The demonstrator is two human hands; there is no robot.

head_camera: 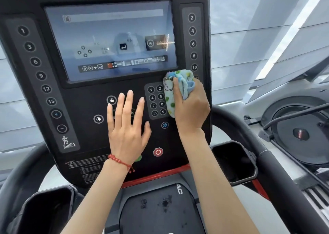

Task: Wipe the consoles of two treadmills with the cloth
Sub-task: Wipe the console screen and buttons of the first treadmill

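Right hand (191, 107) closed around a bunched cloth (175, 89), pale blue with green and yellow spots, pressing it against the right side of the number keypad (156, 100) on the black treadmill console (85, 141), just below the lower right corner of the screen (110, 41). Left hand (127, 125) spread flat, fingers apart, palm laid on the console face to the left of the keypad, covering part of the ring of arrow buttons; red beaded bracelet (121, 161) around that wrist. Red stop button (158, 152) showing between the two forearms, a blue fan button (164, 125) just under the keypad. Columns of numbered buttons down the left and right edges of the console, "STAR TRAC" lettering at the far top. Dark curved handrail (267, 155) sweeping down the right side, with a black cup holder (235, 162) just inside it. Another exercise machine (300, 132) standing well off to the right.
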